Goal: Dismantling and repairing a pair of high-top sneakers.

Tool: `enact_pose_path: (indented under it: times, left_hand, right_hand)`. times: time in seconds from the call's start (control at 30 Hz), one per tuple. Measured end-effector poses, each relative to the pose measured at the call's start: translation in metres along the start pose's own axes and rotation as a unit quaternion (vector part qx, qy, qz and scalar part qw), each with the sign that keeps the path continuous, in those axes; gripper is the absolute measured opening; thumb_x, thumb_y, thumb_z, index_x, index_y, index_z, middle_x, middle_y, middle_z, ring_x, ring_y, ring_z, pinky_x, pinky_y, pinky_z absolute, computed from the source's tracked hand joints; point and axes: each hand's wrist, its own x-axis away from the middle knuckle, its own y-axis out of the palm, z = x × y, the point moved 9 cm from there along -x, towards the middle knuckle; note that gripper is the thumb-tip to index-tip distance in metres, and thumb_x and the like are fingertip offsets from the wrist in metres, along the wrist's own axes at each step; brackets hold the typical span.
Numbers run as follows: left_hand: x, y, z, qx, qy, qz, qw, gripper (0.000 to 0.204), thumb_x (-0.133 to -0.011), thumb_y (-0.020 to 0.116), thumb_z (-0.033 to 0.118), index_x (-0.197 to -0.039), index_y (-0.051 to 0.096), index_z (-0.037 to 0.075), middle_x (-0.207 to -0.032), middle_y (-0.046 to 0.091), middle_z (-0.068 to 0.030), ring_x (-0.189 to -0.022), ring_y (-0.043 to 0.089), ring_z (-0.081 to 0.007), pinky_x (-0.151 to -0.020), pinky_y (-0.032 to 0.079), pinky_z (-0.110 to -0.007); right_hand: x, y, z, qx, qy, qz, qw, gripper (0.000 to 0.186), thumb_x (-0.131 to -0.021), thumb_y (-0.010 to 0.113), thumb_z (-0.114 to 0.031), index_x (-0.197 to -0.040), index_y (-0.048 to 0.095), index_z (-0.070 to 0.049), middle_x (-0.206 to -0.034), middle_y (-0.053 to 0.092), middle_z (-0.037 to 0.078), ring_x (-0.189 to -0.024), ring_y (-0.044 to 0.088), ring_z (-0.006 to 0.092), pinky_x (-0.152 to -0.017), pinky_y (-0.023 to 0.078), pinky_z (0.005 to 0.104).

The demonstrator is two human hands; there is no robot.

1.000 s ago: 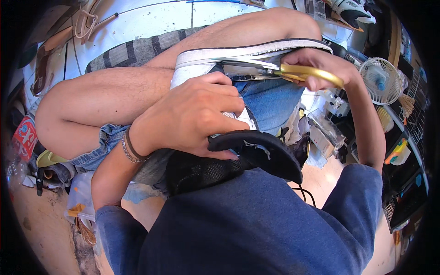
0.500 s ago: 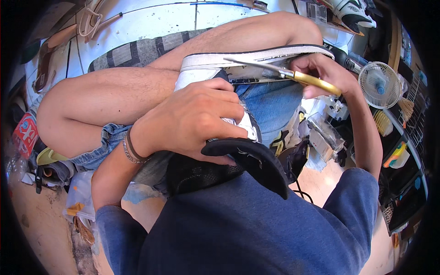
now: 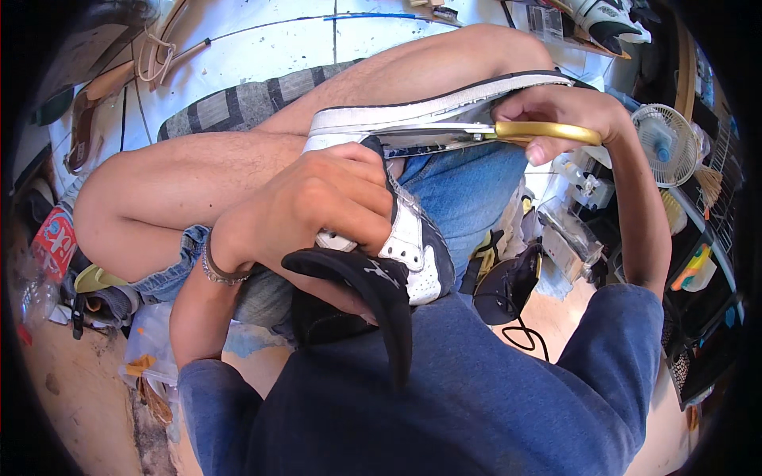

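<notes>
A white and black sneaker [image 3: 425, 266] rests on my lap, its white-edged sole [image 3: 373, 117] standing partly apart from the upper. My left hand [image 3: 317, 198] is closed around the upper, fingers curled over its white leather. Below that hand, a black padded flap [image 3: 357, 278], seemingly the tongue, bends outward. Scissors with gold handles [image 3: 556, 132] are in my right hand [image 3: 567, 111], at the far end of the sole. Their blades lie along the gap between sole and upper. The left thumb is mostly hidden.
A small white fan [image 3: 665, 147] and a dark rack [image 3: 706, 270] stand at the right. A black object with a cord [image 3: 508, 289] lies beside my lap. A grey striped cloth [image 3: 222, 111] is under my legs. Another white shoe [image 3: 607, 22] sits at the far right.
The scissors have swung from slanting over the sole's edge to nearly level in the gap. My left hand has shifted left with the upper, showing more of its perforated white side.
</notes>
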Motion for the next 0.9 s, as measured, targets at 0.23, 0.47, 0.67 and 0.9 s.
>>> enact_pose_path:
  times: [0.23, 0.47, 0.67, 0.9]
  left_hand:
    - [0.003, 0.0, -0.003, 0.004, -0.01, -0.002, 1.0, 0.028, -0.069, 0.071, 0.023, -0.058, 0.049, 0.01, -0.076, 0.068, -0.0048, -0.076, 0.066, -0.0221, -0.084, 0.047, -0.038]
    - [0.004, 0.001, -0.004, 0.009, -0.005, -0.013, 1.0, 0.028, -0.07, 0.072, 0.025, -0.059, 0.051, 0.01, -0.077, 0.068, -0.0044, -0.077, 0.066, -0.0221, -0.086, 0.046, -0.038]
    - [0.003, 0.0, -0.003, 0.013, -0.005, -0.011, 1.0, 0.031, -0.072, 0.072, 0.032, -0.061, 0.053, 0.01, -0.078, 0.068, -0.005, -0.076, 0.065, -0.0227, -0.086, 0.046, -0.039]
    - [0.003, 0.0, -0.002, 0.0, -0.004, -0.008, 1.0, 0.032, -0.071, 0.072, 0.034, -0.061, 0.054, 0.01, -0.078, 0.068, -0.0048, -0.075, 0.064, -0.0227, -0.086, 0.046, -0.039]
  right_hand:
    - [0.004, 0.003, 0.001, 0.113, 0.053, 0.009, 0.992, 0.084, -0.081, 0.063, -0.079, -0.103, 0.062, 0.001, -0.078, 0.056, 0.004, -0.073, 0.054, 0.0182, -0.065, 0.044, 0.0335]
    - [0.004, 0.003, 0.0, 0.164, 0.055, -0.024, 0.985, 0.087, -0.081, 0.057, -0.083, -0.1, 0.062, 0.001, -0.078, 0.058, 0.006, -0.072, 0.058, 0.0207, -0.065, 0.047, 0.0352]
    - [0.007, -0.003, -0.006, 0.173, 0.048, 0.008, 0.984, 0.097, -0.079, 0.052, -0.089, -0.104, 0.064, 0.004, -0.081, 0.061, 0.01, -0.076, 0.061, 0.0234, -0.068, 0.049, 0.037]
    - [0.003, 0.008, -0.01, 0.168, 0.03, 0.037, 0.985, 0.099, -0.076, 0.058, -0.087, -0.115, 0.064, 0.004, -0.086, 0.064, 0.013, -0.08, 0.062, 0.0262, -0.072, 0.05, 0.0386]
